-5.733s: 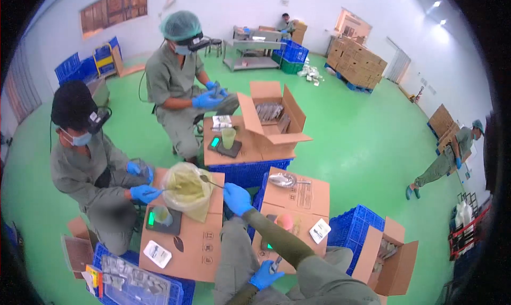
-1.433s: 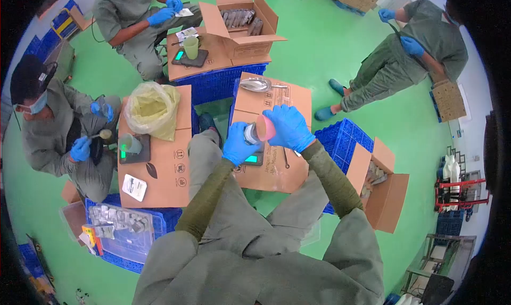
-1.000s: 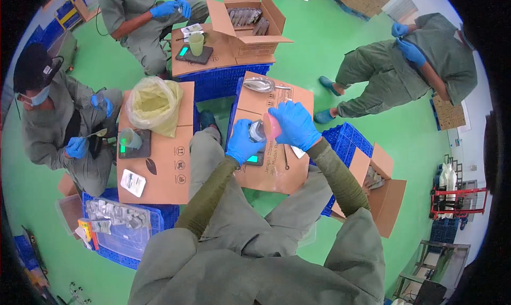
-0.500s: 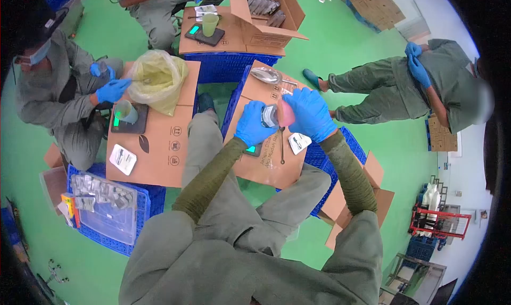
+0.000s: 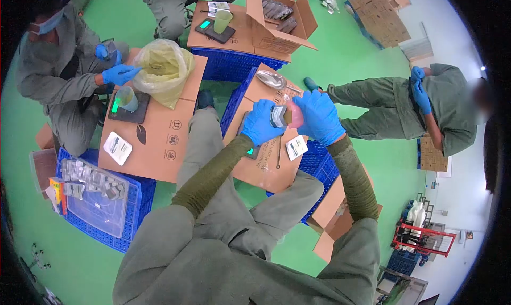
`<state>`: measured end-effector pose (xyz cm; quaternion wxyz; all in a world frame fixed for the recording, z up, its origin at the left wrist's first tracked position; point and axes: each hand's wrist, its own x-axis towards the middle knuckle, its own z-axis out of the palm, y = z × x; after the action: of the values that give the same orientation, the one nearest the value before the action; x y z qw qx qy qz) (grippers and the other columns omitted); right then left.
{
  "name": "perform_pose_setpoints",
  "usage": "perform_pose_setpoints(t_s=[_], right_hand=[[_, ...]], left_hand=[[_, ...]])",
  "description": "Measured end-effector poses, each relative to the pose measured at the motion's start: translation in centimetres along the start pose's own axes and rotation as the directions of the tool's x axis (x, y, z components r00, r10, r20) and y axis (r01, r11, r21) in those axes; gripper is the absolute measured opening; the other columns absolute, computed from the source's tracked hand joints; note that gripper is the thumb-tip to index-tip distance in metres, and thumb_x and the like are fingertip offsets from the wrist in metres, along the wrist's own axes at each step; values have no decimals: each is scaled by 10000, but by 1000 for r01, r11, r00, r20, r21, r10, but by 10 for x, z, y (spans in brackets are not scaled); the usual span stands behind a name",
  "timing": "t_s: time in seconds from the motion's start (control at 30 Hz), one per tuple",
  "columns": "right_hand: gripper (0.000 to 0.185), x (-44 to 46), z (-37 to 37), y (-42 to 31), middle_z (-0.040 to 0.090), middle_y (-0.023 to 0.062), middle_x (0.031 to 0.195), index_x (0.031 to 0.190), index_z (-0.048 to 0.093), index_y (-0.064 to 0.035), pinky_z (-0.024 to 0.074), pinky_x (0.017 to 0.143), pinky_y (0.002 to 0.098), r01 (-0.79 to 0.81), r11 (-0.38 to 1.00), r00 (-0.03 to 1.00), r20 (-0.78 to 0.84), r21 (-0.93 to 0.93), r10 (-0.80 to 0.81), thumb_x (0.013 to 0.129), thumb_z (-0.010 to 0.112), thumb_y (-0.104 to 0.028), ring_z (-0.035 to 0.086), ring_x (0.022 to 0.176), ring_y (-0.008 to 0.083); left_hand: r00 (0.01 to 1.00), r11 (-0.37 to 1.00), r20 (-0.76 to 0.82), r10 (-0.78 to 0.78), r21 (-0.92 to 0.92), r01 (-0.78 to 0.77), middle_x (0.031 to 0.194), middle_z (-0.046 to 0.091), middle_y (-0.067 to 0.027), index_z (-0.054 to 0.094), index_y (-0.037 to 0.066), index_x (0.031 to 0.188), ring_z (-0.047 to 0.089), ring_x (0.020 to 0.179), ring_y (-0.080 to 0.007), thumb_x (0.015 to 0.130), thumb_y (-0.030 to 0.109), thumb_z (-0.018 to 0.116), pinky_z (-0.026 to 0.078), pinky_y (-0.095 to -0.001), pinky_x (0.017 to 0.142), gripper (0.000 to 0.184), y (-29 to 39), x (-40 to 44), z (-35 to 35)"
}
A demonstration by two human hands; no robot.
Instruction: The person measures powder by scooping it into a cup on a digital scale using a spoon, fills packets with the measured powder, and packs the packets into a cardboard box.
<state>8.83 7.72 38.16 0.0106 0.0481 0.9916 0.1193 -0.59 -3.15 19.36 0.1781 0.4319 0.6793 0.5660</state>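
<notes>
My left hand [image 5: 260, 123], in a blue glove, is closed round a small clear pouch with a grey label [image 5: 278, 115]. Tipped on its side, a pink plastic cup [image 5: 294, 115] is gripped by my gloved right hand [image 5: 320, 117]. Cup and pouch meet mouth to mouth, with something brownish showing between them. Below my hands, on a cardboard-topped surface [image 5: 250, 172], lie a long thin spoon [image 5: 279, 155] and a white labelled packet [image 5: 296, 147]. A scale [image 5: 250, 152] is partly hidden under my left hand. Beyond them rests a metal scoop [image 5: 271, 79].
At left a co-worker in blue gloves sits by an open plastic bag of powder [image 5: 162, 71] and a scale with a cup [image 5: 126, 98]. A clear lidded box [image 5: 101, 214] holds small pouches. An open carton [image 5: 282, 34] stands ahead. Another person stands at right [image 5: 426, 97].
The pink cup is tilted further against the pouch, and brownish matter now shows between them. The view has shifted slightly. The left co-worker's hand has moved away from the bag's mouth.
</notes>
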Motion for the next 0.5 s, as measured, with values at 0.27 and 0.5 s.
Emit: perform_pose_setpoints(t_s=[0.27, 0.5], right_hand=[[432, 4, -4, 2, 599, 95, 890, 973, 643, -141, 449, 727, 450, 11, 998, 1000, 2, -62, -10, 575, 804, -191, 592, 860, 320], [466, 3, -8, 7, 596, 91, 897, 978, 645, -165, 445, 740, 457, 22, 998, 1000, -11, -56, -23, 547, 819, -194, 595, 872, 321]], left_hand=[[999, 1000, 24, -23, 16, 23, 1140, 544, -198, 537, 47, 1181, 577, 1075, -397, 634, 340, 915, 503, -478, 897, 727, 7, 5, -2], [998, 998, 37, -55, 18, 55, 1135, 546, -201, 528, 60, 1145, 576, 1081, -409, 651, 312, 889, 511, -491, 898, 661, 19, 5, -2]])
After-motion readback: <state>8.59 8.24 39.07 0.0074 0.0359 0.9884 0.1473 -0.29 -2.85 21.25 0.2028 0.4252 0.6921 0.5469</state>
